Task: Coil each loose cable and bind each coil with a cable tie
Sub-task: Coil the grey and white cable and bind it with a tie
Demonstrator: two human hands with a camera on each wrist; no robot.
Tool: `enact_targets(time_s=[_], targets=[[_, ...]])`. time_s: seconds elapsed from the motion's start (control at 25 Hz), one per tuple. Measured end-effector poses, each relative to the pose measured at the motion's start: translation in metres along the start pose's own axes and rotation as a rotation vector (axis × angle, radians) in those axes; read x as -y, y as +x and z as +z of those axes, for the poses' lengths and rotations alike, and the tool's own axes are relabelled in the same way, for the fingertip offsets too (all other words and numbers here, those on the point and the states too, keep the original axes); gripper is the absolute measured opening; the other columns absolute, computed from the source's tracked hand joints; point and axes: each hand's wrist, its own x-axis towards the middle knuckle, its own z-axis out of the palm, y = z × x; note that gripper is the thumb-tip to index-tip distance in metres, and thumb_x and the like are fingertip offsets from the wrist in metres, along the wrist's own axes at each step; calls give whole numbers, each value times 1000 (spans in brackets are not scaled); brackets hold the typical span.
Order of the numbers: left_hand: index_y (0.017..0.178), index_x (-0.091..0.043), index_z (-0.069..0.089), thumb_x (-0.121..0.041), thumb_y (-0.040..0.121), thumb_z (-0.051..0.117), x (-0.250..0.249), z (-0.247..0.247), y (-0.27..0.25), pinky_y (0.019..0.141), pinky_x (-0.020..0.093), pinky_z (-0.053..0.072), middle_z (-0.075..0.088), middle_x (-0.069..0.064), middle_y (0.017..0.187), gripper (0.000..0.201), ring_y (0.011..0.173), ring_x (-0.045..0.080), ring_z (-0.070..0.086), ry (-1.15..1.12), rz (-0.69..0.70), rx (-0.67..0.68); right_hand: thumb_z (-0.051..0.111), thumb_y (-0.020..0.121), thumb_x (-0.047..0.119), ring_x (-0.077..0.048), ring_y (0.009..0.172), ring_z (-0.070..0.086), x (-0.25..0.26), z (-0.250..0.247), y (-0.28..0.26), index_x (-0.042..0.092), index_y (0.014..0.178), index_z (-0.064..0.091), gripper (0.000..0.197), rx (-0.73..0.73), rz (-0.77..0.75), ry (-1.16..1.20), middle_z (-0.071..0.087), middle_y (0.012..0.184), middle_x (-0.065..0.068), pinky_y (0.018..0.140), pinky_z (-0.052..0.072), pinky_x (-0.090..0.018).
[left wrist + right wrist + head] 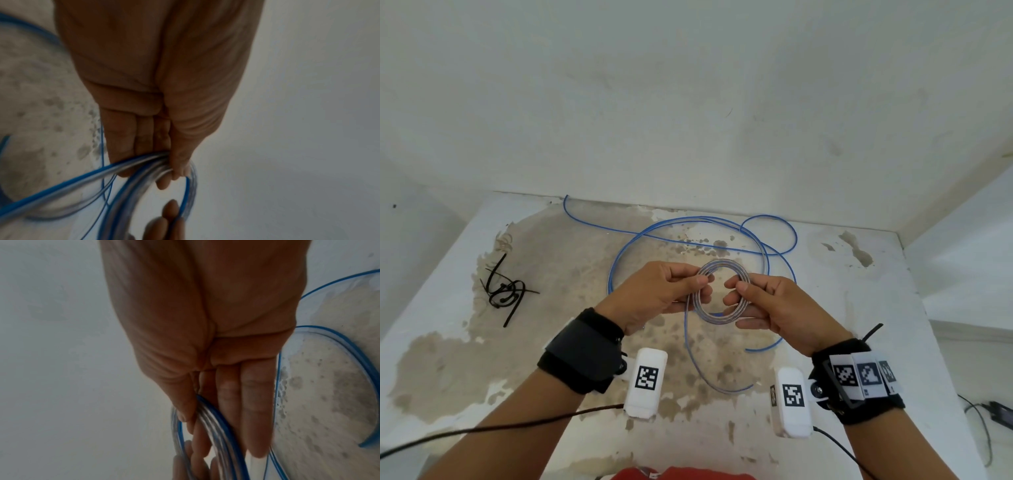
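Both hands hold 1 small coil (720, 291) of blue-and-clear cable just above the table (893, 308), in front of the person. The left hand (657, 294) pinches the coil's left side between thumb and fingers, and the right hand (774, 308) pinches its right side the same way (probably so the turns stay stacked while more cable is wound on). The ring faces roughly up toward the head camera, its longer axis running away from the person. The uncoiled cable (705, 236) trails off in wide loops across the table behind the hands. A pile of black cable ties (505, 291) lies well to the left, untouched.
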Motion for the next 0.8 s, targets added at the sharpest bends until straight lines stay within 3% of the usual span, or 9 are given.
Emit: enact_targets(time_s=[0.12, 0.2, 0.44, 0.6, 0.8], targets=[[110, -12, 74, -18, 94, 66, 7, -1, -1, 86, 27, 59, 77, 7, 97, 19, 90, 14, 73, -21, -22, -12, 55, 103, 29, -16, 102, 74, 2, 0, -2, 17, 120, 68, 24, 60, 11, -103, 77, 108, -1, 84, 60, -33], [108, -11, 75, -18, 94, 66, 10, 1, -2, 90, 31, 58, 77, 8, 95, 18, 88, 15, 73, 11, -36, 0, 58, 100, 36, -17, 102, 75, 6, 3, 2, 21, 121, 69, 28, 29, -20, -140, 77, 109, 1, 87, 60, -33], [109, -9, 74, -19, 94, 67, 12, 5, -7, 90, 31, 58, 77, 10, 93, 19, 87, 14, 74, 35, -47, 24, 65, 97, 33, -16, 84, 77, 8, 17, 14, 15, 102, 77, 22, -111, -110, -203, 80, 90, -3, 67, 58, -28], [110, -10, 74, -18, 93, 68, 15, 3, -7, 90, 32, 58, 78, 9, 94, 19, 88, 16, 74, 52, -44, 10, 64, 97, 41, -12, 86, 77, 7, 17, 14, 20, 100, 77, 25, -83, -68, -292, 80, 90, 4, 70, 57, -28], [112, -9, 74, -16, 94, 67, 16, 8, -6, 85, 27, 60, 78, 8, 99, 20, 88, 15, 74, 50, -34, 11, 65, 97, 39, -14, 82, 77, 4, 18, 17, 15, 93, 76, 27, -122, -53, -289, 79, 84, -1, 72, 59, -33]])
